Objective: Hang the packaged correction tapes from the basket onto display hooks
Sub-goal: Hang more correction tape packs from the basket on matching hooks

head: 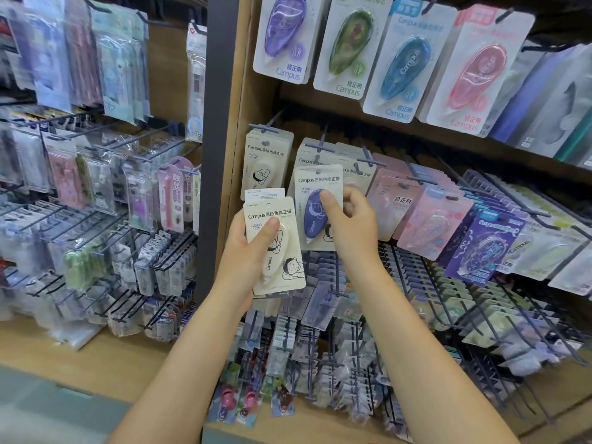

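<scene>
1. Wooden display shelving (256, 100) fills the view, with a dark upright post (217, 91) dividing a left bay of blurred clear-packed stationery from a right bay of correction tapes.
2. Along the top right row hang four large Campus packs: purple (283, 36), green (347, 46), blue (405, 65) and pink (477, 78).
3. Below them, rows of dark display hooks (323, 136) carry cream, pink and purple cards; lower rows hold smaller, blurred items.
4. At the left end of the middle row, a hanging stack of cream packs (267, 165) sits on its hook.
5. Left hand (246, 251) grasps a small stack of cream packaged correction tapes (275, 248), thumb pressed on the front card and fingers wrapped behind; a white card edge shows behind the front one. The stack is held upright just below the hanging cream packs, off any hook.
6. Right hand (352, 225) pinches a cream card with a purple correction tape (315, 206), thumb on the blister, fingers curled behind its right edge. Its hang hole lies near a hook tip in front of the second column; whether it is threaded I cannot tell.
</scene>
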The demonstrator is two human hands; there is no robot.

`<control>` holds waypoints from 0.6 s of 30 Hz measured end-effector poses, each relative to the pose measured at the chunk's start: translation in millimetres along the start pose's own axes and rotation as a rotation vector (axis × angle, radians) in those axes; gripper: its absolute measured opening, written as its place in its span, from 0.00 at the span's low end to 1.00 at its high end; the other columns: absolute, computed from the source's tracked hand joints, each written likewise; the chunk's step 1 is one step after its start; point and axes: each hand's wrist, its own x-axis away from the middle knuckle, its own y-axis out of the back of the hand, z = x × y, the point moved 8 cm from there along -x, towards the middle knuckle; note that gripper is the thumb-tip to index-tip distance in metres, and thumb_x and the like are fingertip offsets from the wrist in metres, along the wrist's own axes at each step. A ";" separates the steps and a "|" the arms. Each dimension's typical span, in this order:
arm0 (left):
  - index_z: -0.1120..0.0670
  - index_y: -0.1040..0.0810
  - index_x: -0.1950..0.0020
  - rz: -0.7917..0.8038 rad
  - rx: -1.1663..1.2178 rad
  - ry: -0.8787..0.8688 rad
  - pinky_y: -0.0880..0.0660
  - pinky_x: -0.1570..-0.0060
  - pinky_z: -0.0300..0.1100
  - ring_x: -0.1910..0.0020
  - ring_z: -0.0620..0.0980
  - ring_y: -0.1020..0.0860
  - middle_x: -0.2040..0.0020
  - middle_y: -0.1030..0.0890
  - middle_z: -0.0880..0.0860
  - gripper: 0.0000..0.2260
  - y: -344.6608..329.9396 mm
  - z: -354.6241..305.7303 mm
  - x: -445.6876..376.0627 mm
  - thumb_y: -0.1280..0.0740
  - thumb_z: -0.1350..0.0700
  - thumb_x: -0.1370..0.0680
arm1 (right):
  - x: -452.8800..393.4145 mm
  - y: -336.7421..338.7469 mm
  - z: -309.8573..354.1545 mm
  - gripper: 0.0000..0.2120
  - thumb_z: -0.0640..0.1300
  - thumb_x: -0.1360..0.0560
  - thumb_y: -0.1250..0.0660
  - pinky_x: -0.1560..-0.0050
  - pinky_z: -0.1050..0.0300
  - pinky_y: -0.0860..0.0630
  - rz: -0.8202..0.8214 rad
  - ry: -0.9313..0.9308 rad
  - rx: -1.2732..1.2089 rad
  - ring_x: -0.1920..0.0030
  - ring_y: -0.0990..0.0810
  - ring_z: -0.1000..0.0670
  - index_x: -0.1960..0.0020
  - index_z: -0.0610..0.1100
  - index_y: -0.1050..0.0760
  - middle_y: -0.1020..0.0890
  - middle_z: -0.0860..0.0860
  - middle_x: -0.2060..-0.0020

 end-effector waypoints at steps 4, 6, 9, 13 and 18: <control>0.45 0.26 0.33 0.014 0.002 -0.012 0.18 0.51 0.42 0.44 0.46 0.15 0.42 0.14 0.44 0.13 -2.1 -4.0 0.2 0.32 0.52 0.17 | -10.7 -6.0 8.9 0.06 0.50 0.19 0.31 0.56 0.58 0.23 -0.006 0.016 0.029 0.52 0.17 0.52 0.48 0.48 0.22 0.15 0.48 0.49; 0.43 0.25 0.35 0.033 0.005 -0.016 0.17 0.50 0.44 0.44 0.46 0.15 0.43 0.14 0.43 0.12 -4.4 -6.1 0.2 0.32 0.52 0.17 | -16.4 -9.4 8.2 0.05 0.51 0.19 0.31 0.52 0.53 0.19 -0.010 0.011 0.060 0.50 0.16 0.50 0.49 0.50 0.23 0.15 0.48 0.48; 0.42 0.25 0.37 0.045 0.009 -0.026 0.17 0.49 0.44 0.45 0.45 0.15 0.44 0.14 0.42 0.11 -4.8 -9.1 0.3 0.32 0.52 0.17 | -20.5 -10.3 5.4 0.05 0.52 0.19 0.31 0.49 0.50 0.17 -0.045 -0.005 0.060 0.50 0.15 0.51 0.49 0.50 0.23 0.14 0.50 0.50; 0.42 0.25 0.36 0.030 -0.010 -0.025 0.18 0.43 0.52 0.43 0.47 0.15 0.42 0.14 0.44 0.11 0.9 -8.0 -1.1 0.31 0.52 0.18 | -25.6 -10.7 1.3 0.09 0.52 0.20 0.31 0.52 0.52 0.17 -0.099 -0.032 0.029 0.51 0.14 0.51 0.48 0.47 0.23 0.14 0.50 0.52; 0.43 0.24 0.36 0.005 -0.007 -0.003 0.19 0.40 0.55 0.42 0.49 0.15 0.41 0.14 0.46 0.12 6.9 -5.6 -2.4 0.30 0.51 0.19 | -28.0 -10.3 -16.5 0.12 0.56 0.21 0.30 0.59 0.65 0.24 -0.036 -0.173 0.159 0.55 0.21 0.55 0.54 0.48 0.24 0.19 0.54 0.55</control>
